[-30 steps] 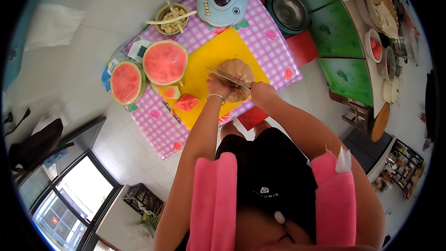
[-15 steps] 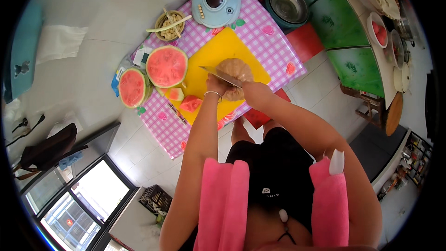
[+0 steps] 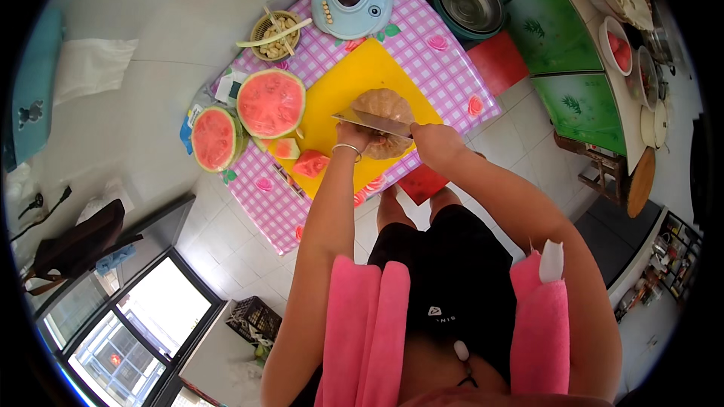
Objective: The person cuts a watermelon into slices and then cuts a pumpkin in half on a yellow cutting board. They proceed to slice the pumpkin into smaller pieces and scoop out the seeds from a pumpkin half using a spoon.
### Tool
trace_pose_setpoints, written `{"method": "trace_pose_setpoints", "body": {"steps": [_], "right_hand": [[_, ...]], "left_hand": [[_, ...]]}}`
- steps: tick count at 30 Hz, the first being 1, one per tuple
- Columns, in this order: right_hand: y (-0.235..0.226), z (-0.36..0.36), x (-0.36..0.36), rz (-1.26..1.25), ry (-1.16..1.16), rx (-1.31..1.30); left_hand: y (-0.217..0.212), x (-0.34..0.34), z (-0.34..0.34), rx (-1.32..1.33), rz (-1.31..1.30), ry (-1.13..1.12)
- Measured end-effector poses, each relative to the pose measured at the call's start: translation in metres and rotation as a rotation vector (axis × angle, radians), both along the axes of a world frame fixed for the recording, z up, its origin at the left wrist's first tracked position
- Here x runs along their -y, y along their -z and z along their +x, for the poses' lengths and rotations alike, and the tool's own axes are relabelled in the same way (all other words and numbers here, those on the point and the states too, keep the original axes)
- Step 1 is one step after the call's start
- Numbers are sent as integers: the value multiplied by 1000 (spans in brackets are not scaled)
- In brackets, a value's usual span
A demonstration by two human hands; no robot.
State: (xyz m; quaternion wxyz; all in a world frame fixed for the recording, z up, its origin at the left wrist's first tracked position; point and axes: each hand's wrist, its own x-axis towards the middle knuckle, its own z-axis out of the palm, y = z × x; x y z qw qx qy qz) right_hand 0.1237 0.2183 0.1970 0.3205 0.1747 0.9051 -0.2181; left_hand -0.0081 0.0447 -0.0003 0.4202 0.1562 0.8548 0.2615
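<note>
Knife blade [image 3: 383, 123] smooth metal; cutting board [image 3: 332, 89] matt, plastic-looking; towel [image 3: 540, 339] matt cloth; bowl [image 3: 472, 4] glossy metal.

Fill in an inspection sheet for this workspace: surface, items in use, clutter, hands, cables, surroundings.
Surface: yellow cutting board on a checked tablecloth.
Items in use: knife across a brown squash.
Clutter: large cut watermelon, smaller cut watermelon, basket of pale pieces, blue fan at the far side.
Hands: right hand grips the knife; left hand is at the squash, close to the knife, fingers partly hidden.
Cables: dark cord at far left, apart from the table.
Surroundings: green cabinets right, window lower left.
</note>
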Motion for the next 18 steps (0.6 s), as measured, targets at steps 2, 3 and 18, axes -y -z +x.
{"method": "trace_pose_setpoints", "body": {"steps": [2, 3, 18], "right_hand": [[9, 1, -3, 14, 5, -4], [17, 3, -4, 18, 19, -16], [30, -5, -21, -40, -21, -1]], "left_hand": [[4, 4, -4, 80, 41, 30], [5, 7, -7, 125, 77, 5], [-171, -38, -40, -632, 130, 975]]}}
